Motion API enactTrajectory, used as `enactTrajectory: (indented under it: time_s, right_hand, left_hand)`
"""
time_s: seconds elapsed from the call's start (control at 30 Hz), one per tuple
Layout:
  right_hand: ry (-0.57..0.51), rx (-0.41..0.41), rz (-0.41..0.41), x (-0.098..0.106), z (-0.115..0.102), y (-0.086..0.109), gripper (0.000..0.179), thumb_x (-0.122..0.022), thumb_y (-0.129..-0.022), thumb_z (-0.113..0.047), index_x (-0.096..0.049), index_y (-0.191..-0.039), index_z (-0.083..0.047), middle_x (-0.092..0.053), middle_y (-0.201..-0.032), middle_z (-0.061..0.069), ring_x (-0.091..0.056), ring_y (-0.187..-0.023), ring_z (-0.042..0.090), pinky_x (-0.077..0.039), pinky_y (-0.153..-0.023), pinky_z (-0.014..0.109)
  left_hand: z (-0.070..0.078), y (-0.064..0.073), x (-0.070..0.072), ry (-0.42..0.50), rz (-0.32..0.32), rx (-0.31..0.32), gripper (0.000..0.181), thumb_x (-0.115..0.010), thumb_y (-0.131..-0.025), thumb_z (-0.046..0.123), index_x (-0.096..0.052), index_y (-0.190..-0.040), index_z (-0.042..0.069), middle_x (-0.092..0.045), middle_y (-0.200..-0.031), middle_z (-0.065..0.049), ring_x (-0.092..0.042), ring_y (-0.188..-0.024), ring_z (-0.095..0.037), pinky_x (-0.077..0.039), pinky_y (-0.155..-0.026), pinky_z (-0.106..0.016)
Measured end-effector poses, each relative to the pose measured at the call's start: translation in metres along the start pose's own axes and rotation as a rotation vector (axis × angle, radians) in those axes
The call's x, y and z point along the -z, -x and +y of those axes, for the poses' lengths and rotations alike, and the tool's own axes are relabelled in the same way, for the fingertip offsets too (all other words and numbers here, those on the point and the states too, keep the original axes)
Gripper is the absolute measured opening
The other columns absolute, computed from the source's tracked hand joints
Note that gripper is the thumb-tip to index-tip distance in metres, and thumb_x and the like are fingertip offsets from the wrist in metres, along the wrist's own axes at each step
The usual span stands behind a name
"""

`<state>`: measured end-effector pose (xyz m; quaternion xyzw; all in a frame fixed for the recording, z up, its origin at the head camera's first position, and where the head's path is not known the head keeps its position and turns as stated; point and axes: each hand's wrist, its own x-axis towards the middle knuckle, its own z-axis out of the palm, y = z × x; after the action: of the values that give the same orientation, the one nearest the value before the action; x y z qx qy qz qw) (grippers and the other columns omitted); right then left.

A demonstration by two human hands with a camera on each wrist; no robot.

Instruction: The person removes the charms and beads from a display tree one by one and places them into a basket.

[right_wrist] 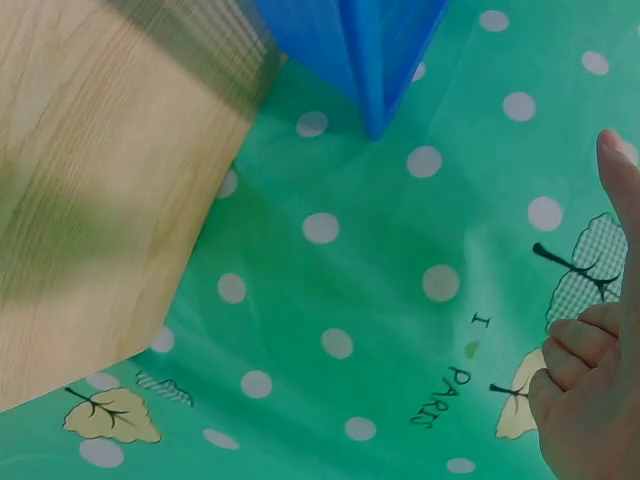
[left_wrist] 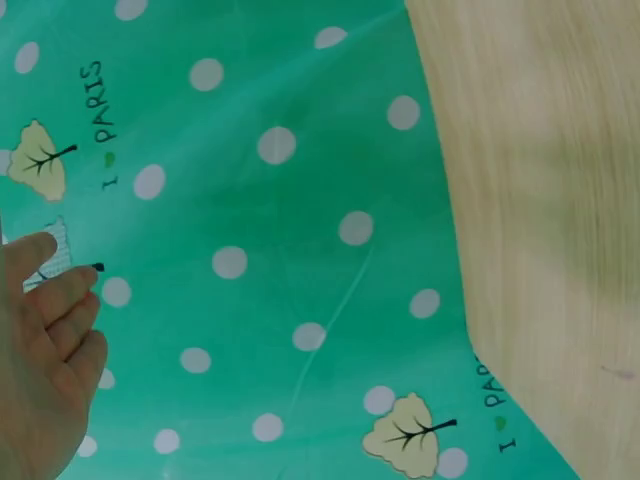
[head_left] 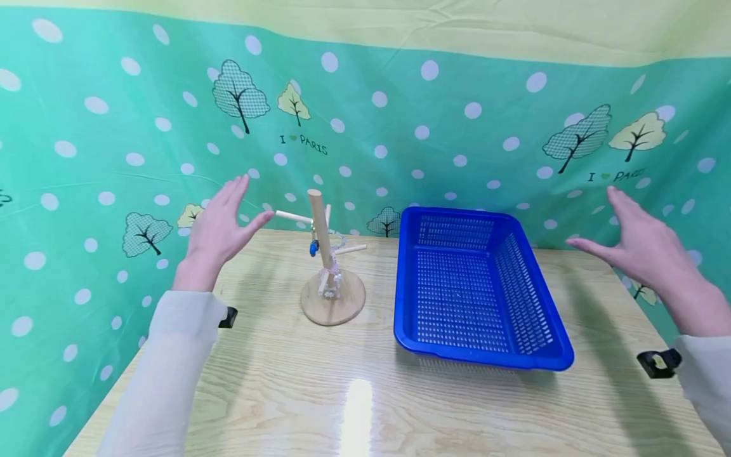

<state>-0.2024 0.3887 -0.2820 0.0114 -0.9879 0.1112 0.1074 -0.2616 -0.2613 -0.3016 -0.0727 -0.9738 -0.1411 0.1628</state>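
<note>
In the head view, my left hand [head_left: 219,225] is raised above the table, left of a wooden peg stand [head_left: 322,231], with its fingers extended and thumb apart. Beaded bracelets [head_left: 331,282] lie low around the stand's post, and another strand with a blue charm [head_left: 314,247] hangs by an upper peg. My right hand [head_left: 648,244] is in the air to the right of a blue plastic basket [head_left: 482,363], thumb spread from the fingers. Neither hand holds or touches anything. The left wrist view shows the left hand [left_wrist: 55,340] at its edge; the right wrist view shows the right hand [right_wrist: 595,380].
The basket has perforated walls and stands right of the peg stand on a light wood table [head_left: 274,381]. A green dotted curtain [head_left: 354,127] with tree prints hangs behind and beside the table. Each wrist carries a small black device [head_left: 659,364].
</note>
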Motion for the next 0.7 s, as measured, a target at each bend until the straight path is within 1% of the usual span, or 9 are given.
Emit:
enactTrajectory:
  time_s: [0.17,0.33,0.5,0.53,0.57,0.6,0.63,0.67,0.7]
  right_hand:
    - [-0.018,0.03,-0.006,0.002,-0.012,0.003,0.112,-0.065,-0.089,-0.061,0.006,-0.16,-0.012,0.006,-0.166,0.019,-0.008,-0.147,0.055,-0.02,-0.107,0.078]
    - [-0.017,0.08,-0.002,0.001,-0.024,0.004,0.11,-0.066,-0.089,-0.059,0.002,-0.16,-0.009,0.001,-0.166,0.022,-0.013,-0.145,0.056,-0.02,-0.109,0.076]
    - [-0.013,0.119,0.026,0.0,-0.037,0.006,0.107,-0.07,-0.087,-0.058,-0.009,-0.161,-0.009,-0.014,-0.165,0.022,-0.027,-0.137,0.061,-0.027,-0.104,0.076]
    - [-0.01,0.124,0.037,0.0,-0.04,0.006,0.106,-0.07,-0.086,-0.058,-0.012,-0.161,-0.01,-0.018,-0.164,0.022,-0.031,-0.134,0.062,-0.029,-0.102,0.077]
    - [-0.008,0.129,0.048,-0.001,-0.043,0.007,0.105,-0.071,-0.086,-0.058,-0.015,-0.16,-0.011,-0.023,-0.162,0.023,-0.034,-0.131,0.062,-0.031,-0.1,0.077]
    - [-0.004,0.135,0.058,-0.001,-0.045,0.008,0.103,-0.071,-0.086,-0.058,-0.017,-0.16,-0.012,-0.027,-0.161,0.024,-0.037,-0.128,0.063,-0.034,-0.097,0.077]
    - [0.002,0.145,0.074,-0.002,-0.048,0.009,0.101,-0.071,-0.085,-0.058,-0.021,-0.16,-0.012,-0.031,-0.158,0.025,-0.041,-0.124,0.063,-0.036,-0.093,0.077]
    - [0.005,0.157,0.089,-0.002,-0.05,0.01,0.099,-0.072,-0.085,-0.058,-0.024,-0.159,-0.012,-0.036,-0.155,0.027,-0.048,-0.118,0.062,-0.04,-0.089,0.076]
    - [0.01,0.171,0.104,-0.002,-0.052,0.011,0.097,-0.072,-0.085,-0.057,-0.027,-0.158,-0.012,-0.04,-0.152,0.028,-0.054,-0.109,0.06,-0.044,-0.083,0.073]
  left_hand:
    - [0.008,0.002,0.007,0.06,0.018,0.013,0.088,-0.04,-0.093,0.075,-0.018,-0.16,0.023,-0.024,-0.165,-0.009,-0.024,-0.151,-0.039,-0.023,-0.12,-0.062]
    - [0.014,0.004,0.012,0.096,0.028,0.013,0.082,-0.042,-0.094,0.073,-0.027,-0.158,0.025,-0.032,-0.162,-0.008,-0.031,-0.147,-0.042,-0.029,-0.117,-0.062]
    - [0.019,0.006,0.014,0.134,0.051,-0.001,0.076,-0.046,-0.094,0.07,-0.039,-0.153,0.023,-0.042,-0.156,-0.01,-0.04,-0.142,-0.042,-0.037,-0.113,-0.06]
    - [0.02,0.007,0.013,0.143,0.057,-0.004,0.075,-0.047,-0.094,0.07,-0.041,-0.152,0.023,-0.044,-0.155,-0.01,-0.049,-0.135,-0.043,-0.044,-0.106,-0.058]
    - [0.021,0.007,0.013,0.148,0.061,-0.006,0.074,-0.049,-0.094,0.069,-0.043,-0.151,0.024,-0.046,-0.153,-0.011,-0.057,-0.124,-0.043,-0.05,-0.096,-0.055]
    - [0.022,0.007,0.013,0.152,0.067,-0.011,0.073,-0.05,-0.094,0.068,-0.045,-0.15,0.024,-0.048,-0.152,-0.011,-0.063,-0.11,-0.042,-0.053,-0.084,-0.052]
    - [0.023,0.008,0.014,0.157,0.073,-0.018,0.071,-0.052,-0.094,0.067,-0.046,-0.149,0.023,-0.05,-0.15,-0.012,-0.064,-0.105,-0.042,-0.052,-0.074,-0.046]
    - [0.024,0.008,0.014,0.164,0.075,-0.023,0.07,-0.054,-0.093,0.066,-0.048,-0.149,0.024,-0.051,-0.149,-0.012,-0.064,-0.1,-0.041,-0.048,-0.065,-0.041]
    - [0.025,0.008,0.014,0.172,0.074,-0.026,0.069,-0.056,-0.093,0.065,-0.049,-0.148,0.024,-0.052,-0.148,-0.013,-0.062,-0.084,-0.041,-0.041,-0.057,-0.039]
